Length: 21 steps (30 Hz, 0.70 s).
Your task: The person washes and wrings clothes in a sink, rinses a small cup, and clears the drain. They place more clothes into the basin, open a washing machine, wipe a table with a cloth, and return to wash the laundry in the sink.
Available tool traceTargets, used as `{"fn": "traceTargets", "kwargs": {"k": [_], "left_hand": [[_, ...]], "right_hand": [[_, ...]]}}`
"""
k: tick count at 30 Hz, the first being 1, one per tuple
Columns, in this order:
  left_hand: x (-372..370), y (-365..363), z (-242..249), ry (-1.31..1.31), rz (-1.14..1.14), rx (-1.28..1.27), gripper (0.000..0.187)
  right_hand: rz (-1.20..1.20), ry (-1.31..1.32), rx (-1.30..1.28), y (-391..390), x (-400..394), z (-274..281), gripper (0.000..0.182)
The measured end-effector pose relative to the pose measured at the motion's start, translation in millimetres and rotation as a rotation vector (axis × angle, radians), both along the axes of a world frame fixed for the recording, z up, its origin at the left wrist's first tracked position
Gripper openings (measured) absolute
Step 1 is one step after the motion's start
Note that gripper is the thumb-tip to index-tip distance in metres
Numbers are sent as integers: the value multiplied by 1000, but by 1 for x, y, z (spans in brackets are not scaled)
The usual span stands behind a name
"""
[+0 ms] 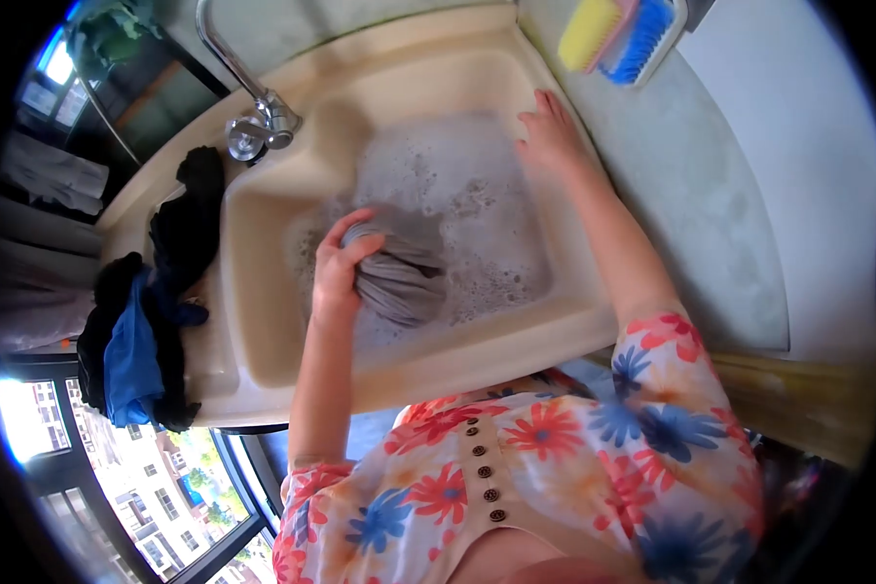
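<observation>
My left hand (pixel 343 263) is closed around a bunched grey cloth (pixel 399 277), thumb on top, above the left part of the basin. The cloth hangs in folds down to the cloudy, sudsy water (pixel 487 214). On the far right, my right hand (pixel 553 131) has its fingers apart at the inner wall of the beige sink (pixel 263 331), near the back right corner, with nothing held in it.
A chrome faucet (pixel 273 122) stands at the sink's back left. Black clothes (pixel 187 219) and a blue garment (pixel 134 355) lie on the left drainboard. Yellow (pixel 590 31) and blue (pixel 642 39) bristled brushes rest on the right ledge. A window (pixel 156 487) shows at lower left.
</observation>
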<state>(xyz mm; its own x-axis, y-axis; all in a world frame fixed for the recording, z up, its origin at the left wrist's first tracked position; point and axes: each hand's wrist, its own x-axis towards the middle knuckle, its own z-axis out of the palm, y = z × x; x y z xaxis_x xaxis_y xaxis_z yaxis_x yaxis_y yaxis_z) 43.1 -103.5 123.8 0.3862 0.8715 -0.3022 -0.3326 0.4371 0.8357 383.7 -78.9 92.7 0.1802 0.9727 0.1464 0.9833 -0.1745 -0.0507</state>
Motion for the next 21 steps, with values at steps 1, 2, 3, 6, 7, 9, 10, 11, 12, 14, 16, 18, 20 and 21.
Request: {"fn": "traceTargets", "kwargs": {"k": [1, 2, 3, 6, 7, 9, 10, 11, 12, 14, 16, 18, 20, 21], "left_hand": [[-5, 2, -4, -6, 17, -11, 41], [-9, 3, -8, -11, 33, -20, 41], [-13, 5, -12, -21, 43, -29, 41], [-14, 8, -18, -46, 65, -47, 41], [-13, 8, -20, -48, 63, -61, 41], [-12, 8, -22, -49, 61, -85, 42], [-11, 8, -24, -49, 49, -84, 42], [-10, 8, -25, -49, 37, -83, 42], [-9, 8, -26, -48, 25, -82, 42], [-7, 7, -22, -40, 24, -86, 43], [-7, 7, -22, -31, 17, -87, 43], [-6, 6, -20, -22, 20, -89, 43], [-8, 6, -21, -4, 29, -87, 43], [-9, 6, -22, 8, 33, -85, 43]], "right_hand": [[2, 2, -13, 7, 2, 0, 40], [-5, 2, -25, 13, 3, 0, 41], [-11, 1, -35, 19, 4, 1, 41], [-7, -17, -66, 33, 8, -1, 41], [-2, -26, -76, 37, 10, -1, 41], [3, -26, -70, 42, 13, -3, 40], [5, -24, -67, 43, 14, -4, 40], [8, -22, -62, 44, 16, -5, 40], [10, -19, -56, 44, 16, -5, 39], [12, -15, -52, 43, 17, -6, 39], [14, -10, -53, 44, 16, -6, 38], [12, -6, -57, 48, 19, -7, 38], [17, -3, -56, 56, 21, -8, 38], [19, -4, -53, 60, 22, -9, 38]]}}
